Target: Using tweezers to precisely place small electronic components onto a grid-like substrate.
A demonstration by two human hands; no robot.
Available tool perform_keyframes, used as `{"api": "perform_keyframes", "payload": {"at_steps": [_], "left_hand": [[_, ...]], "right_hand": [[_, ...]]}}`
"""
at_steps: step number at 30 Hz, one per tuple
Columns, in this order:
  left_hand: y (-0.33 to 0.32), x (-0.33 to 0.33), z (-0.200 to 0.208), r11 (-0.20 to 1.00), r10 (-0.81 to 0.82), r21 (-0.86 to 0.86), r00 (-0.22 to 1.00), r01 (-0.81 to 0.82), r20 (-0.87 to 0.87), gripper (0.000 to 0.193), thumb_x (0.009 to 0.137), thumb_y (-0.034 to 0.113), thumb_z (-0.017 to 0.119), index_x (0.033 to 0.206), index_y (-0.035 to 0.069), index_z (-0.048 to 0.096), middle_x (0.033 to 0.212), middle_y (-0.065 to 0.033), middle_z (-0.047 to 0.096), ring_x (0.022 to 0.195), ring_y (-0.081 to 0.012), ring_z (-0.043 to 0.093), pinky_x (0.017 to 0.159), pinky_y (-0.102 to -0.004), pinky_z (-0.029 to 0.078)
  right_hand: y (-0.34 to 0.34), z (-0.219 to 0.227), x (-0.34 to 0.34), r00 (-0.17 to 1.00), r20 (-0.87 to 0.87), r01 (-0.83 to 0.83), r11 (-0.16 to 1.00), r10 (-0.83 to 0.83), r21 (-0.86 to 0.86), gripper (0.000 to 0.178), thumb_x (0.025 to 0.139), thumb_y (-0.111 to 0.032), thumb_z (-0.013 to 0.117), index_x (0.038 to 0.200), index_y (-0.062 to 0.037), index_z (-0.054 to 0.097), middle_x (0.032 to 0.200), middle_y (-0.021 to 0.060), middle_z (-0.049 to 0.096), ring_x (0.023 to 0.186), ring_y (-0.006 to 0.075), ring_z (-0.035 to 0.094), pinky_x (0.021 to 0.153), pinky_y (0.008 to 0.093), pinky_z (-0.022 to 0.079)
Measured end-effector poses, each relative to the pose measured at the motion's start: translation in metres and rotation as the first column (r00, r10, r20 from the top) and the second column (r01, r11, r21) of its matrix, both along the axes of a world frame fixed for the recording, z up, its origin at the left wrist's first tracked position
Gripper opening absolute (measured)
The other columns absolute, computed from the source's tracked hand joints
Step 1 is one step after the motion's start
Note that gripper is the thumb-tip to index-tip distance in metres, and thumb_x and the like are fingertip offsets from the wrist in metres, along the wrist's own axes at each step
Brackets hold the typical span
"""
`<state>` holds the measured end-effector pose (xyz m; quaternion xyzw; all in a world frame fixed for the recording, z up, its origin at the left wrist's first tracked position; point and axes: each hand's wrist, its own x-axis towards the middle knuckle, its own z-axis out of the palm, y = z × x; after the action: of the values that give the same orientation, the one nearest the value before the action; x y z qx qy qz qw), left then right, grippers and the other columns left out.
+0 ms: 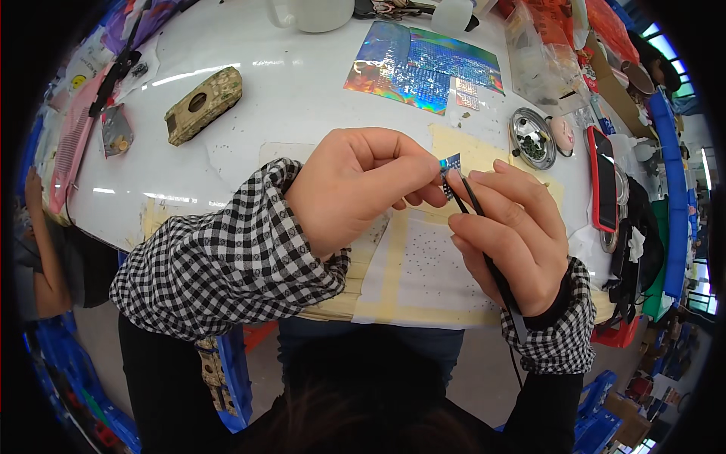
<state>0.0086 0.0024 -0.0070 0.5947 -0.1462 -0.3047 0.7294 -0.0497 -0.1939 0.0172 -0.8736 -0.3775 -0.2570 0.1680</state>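
Between the thumb and fingers of my left hand (pixel 363 178) is pinched a small shiny sticker sheet (pixel 452 163), bluish with dots on it. My right hand (pixel 522 227) grips black tweezers (pixel 493 268), their tips reaching up to the sheet's lower edge. Both hands meet just above a white paper (pixel 423 265) scattered with tiny dark specks and edged with yellow tape. Further left lies a camouflage-painted toy tank hull (pixel 204 106) with a round hole in its top. What the tweezer tips touch is partly hidden by my fingers.
Beyond my hands lie holographic sheets (pixel 427 64). At the right are a round dish (pixel 533 138) of small dark pieces, a red-cased phone (pixel 603 178) and plastic bags. A white mug (pixel 321 13) stands at the back; a pink comb (pixel 76 140) lies left. Another person's arm (pixel 45 242) shows far left.
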Motion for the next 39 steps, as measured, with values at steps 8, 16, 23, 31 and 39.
{"api": "perform_keyframes", "payload": {"at_steps": [8,16,23,31,39], "left_hand": [[-0.0004,-0.0003,0.0000,1.000,-0.014,-0.026,0.998,0.013,-0.060,0.019,0.091,0.020,0.055,0.089,0.003,0.064,0.082,-0.0063,0.067,0.077,-0.0096,0.061,0.071,-0.0226,0.045],[-0.0005,-0.0003,-0.0013,0.999,0.003,-0.038,1.000,-0.003,0.010,0.019,0.091,0.020,0.055,0.089,0.002,0.063,0.082,-0.0061,0.067,0.077,-0.0094,0.061,0.071,-0.0226,0.045],[-0.0004,-0.0002,-0.0012,0.999,0.007,-0.049,0.999,-0.005,0.032,0.019,0.091,0.019,0.055,0.090,0.002,0.063,0.082,-0.0064,0.068,0.077,-0.0090,0.061,0.071,-0.0228,0.045],[-0.0007,-0.0026,0.0015,1.000,0.029,-0.010,0.994,-0.028,0.104,0.018,0.092,0.018,0.055,0.090,0.001,0.063,0.083,-0.0057,0.068,0.080,-0.0095,0.062,0.071,-0.0228,0.045],[-0.0017,-0.0043,-0.0004,0.999,0.045,-0.024,0.993,-0.043,0.109,0.017,0.092,0.015,0.055,0.091,0.000,0.062,0.084,-0.0054,0.067,0.081,-0.0099,0.063,0.073,-0.0227,0.047]], "right_hand": [[-0.0006,0.0011,-0.0028,1.000,0.028,0.015,0.999,-0.014,-0.043,0.017,0.068,-0.011,0.067,0.084,-0.0051,0.064,0.095,0.0136,0.065,0.092,0.0266,0.061,0.082,0.0433,0.053],[-0.0001,0.0031,-0.0039,0.999,-0.039,0.000,1.000,-0.001,-0.014,0.023,0.069,-0.002,0.071,0.089,-0.0034,0.060,0.101,0.0164,0.066,0.095,0.0306,0.061,0.086,0.0456,0.051],[-0.0010,0.0036,-0.0050,0.997,-0.078,-0.003,1.000,0.002,-0.012,0.026,0.070,0.002,0.070,0.092,-0.0029,0.058,0.105,0.0173,0.065,0.099,0.0324,0.060,0.089,0.0473,0.049],[-0.0005,0.0044,-0.0052,0.995,-0.096,-0.002,1.000,0.002,-0.009,0.025,0.071,0.001,0.070,0.092,-0.0030,0.058,0.104,0.0170,0.066,0.099,0.0324,0.060,0.090,0.0473,0.049],[-0.0002,0.0074,-0.0052,0.991,-0.134,-0.010,1.000,0.010,0.004,0.023,0.070,0.002,0.070,0.090,-0.0025,0.059,0.104,0.0174,0.066,0.099,0.0325,0.060,0.090,0.0470,0.048]]}}
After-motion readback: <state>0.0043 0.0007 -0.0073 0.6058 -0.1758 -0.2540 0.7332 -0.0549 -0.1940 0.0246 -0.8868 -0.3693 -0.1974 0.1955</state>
